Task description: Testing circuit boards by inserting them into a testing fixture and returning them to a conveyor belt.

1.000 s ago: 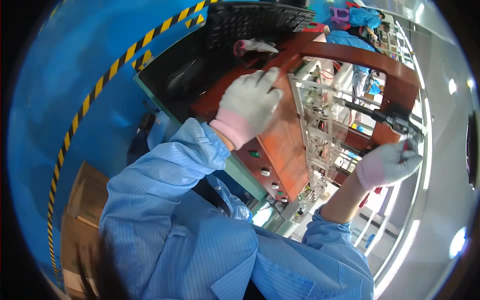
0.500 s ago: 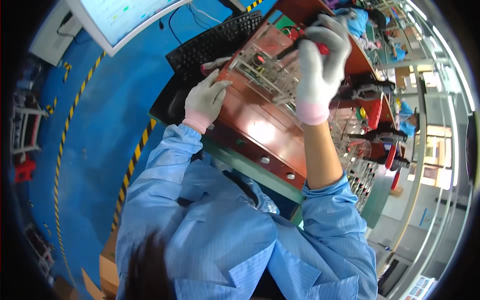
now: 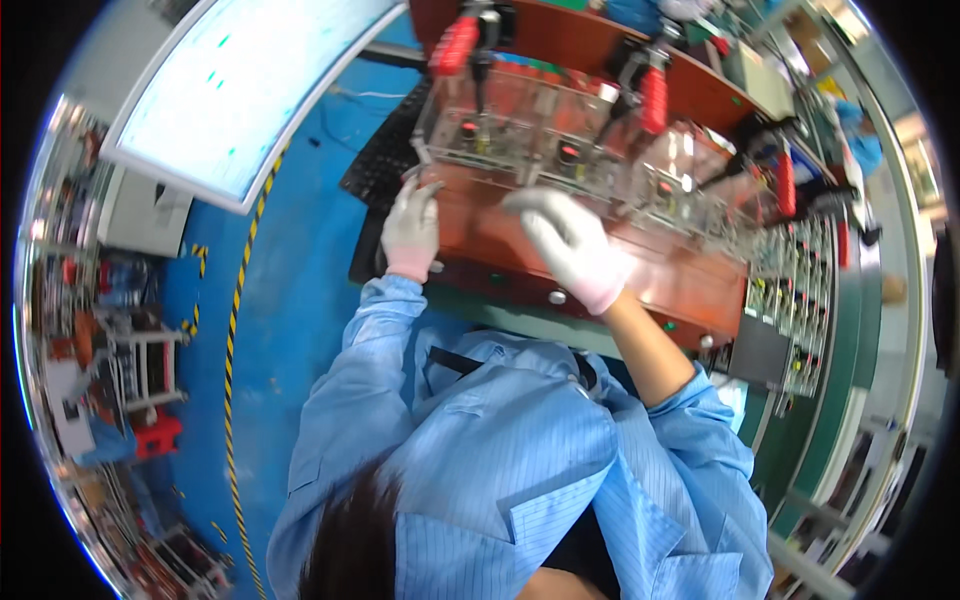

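Observation:
My left hand (image 3: 410, 232), in a white glove with a pink cuff, rests at the left end of a reddish-brown fixture box (image 3: 480, 215). Its fingers stretch forward beside the corner of a clear acrylic fixture (image 3: 480, 150); their tips are blurred. Over the front part of the box hovers my gloved right hand (image 3: 572, 245), fingers extended leftward, thumb apart, nothing visible in it. Beyond it, toggle clamps with red handles stand in a row along the fixture: a left clamp (image 3: 457, 45), a middle clamp (image 3: 653, 100) and a right clamp (image 3: 786, 185).
A monitor (image 3: 250, 90) stands at the far left, with a black keyboard (image 3: 385, 150) beside the box. Right of the box lies a rack of small parts (image 3: 800, 310) on the green bench (image 3: 855, 330). Blue floor (image 3: 300, 250) with striped tape extends leftward.
My right hand has come down and back from a red-handled clamp to over the box's front, now holding nothing visible. The head view has shifted; my left hand stays at the box's left end.

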A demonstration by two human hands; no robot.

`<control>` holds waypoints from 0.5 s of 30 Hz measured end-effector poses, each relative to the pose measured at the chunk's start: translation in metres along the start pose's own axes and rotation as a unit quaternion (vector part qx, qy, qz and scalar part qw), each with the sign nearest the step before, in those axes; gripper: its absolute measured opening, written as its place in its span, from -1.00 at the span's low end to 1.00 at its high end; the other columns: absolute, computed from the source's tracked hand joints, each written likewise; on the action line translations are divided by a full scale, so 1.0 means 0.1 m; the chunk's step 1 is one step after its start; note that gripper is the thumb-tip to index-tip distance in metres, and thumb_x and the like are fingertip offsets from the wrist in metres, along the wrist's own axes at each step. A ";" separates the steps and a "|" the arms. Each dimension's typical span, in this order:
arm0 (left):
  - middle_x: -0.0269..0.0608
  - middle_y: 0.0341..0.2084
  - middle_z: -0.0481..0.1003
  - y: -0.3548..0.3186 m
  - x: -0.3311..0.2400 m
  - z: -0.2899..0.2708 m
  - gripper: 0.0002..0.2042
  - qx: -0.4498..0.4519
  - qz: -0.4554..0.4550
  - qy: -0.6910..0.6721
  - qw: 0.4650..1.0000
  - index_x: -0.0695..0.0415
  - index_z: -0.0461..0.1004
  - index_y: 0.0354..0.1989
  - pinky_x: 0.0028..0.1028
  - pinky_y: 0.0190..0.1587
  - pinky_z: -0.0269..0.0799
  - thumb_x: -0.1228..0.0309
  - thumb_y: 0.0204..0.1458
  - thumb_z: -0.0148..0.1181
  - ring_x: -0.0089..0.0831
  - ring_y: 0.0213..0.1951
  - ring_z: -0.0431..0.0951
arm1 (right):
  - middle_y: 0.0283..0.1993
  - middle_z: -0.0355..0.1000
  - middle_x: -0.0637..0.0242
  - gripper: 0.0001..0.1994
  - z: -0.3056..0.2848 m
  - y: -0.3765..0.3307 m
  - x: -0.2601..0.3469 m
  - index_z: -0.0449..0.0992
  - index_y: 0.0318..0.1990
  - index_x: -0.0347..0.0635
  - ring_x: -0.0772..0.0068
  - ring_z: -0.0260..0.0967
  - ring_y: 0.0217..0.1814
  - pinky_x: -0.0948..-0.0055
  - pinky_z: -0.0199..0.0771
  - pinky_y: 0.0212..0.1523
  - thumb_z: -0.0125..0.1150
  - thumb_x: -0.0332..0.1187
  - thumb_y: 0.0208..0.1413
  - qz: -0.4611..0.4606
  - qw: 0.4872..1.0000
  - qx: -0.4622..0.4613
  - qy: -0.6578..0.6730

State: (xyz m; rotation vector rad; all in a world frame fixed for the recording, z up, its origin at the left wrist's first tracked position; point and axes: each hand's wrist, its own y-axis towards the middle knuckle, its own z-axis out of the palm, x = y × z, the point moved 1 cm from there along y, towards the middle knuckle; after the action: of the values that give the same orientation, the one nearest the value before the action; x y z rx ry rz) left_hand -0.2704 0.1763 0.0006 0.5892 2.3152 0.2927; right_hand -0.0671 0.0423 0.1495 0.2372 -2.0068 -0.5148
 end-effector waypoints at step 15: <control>-0.18 -0.03 0.52 -0.43 -1.21 0.24 -0.71 0.053 0.193 -0.108 0.974 -0.03 0.57 -0.04 -0.27 0.02 0.36 0.39 0.04 0.14 -0.13 -0.06 0.51 | -0.07 0.52 0.19 -0.80 -0.87 -1.92 -0.83 0.54 -0.12 -0.28 0.31 0.45 -0.07 0.44 0.40 0.05 0.02 -0.46 0.21 0.277 0.878 -0.368 -0.133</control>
State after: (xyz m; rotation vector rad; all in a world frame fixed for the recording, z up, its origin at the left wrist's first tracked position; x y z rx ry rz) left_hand -0.1908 0.0807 0.0390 1.0743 2.0047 0.2706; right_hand 0.0388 -0.1190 0.0309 -0.8930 -1.8618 -0.9154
